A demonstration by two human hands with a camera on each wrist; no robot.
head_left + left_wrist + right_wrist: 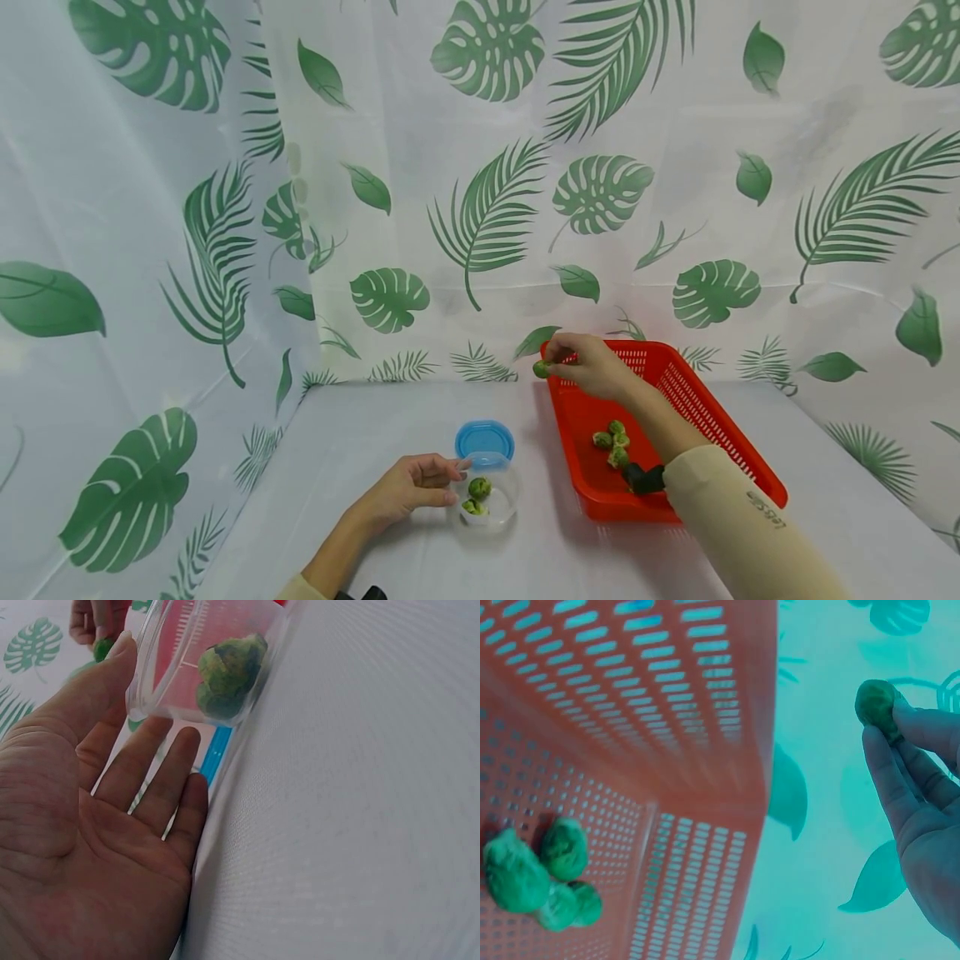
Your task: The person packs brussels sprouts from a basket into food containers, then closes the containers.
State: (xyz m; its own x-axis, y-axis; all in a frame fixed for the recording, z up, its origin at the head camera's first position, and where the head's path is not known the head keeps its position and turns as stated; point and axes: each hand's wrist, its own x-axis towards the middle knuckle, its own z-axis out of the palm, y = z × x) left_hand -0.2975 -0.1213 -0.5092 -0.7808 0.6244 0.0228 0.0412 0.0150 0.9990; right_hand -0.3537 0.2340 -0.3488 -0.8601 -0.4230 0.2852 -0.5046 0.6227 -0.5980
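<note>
- By the far left corner of the red basket [628,509], your right hand [588,367] pinches a Brussels sprout [542,368] between thumb and fingers, which partly cover it.
- Your right forearm [663,417] crosses the basket, hiding part.
- Your left hand [416,487], fingers loosely extended, sits at the clear tub [510,500]; contact unclear.
- Two sprouts [479,488] inside tub.
</note>
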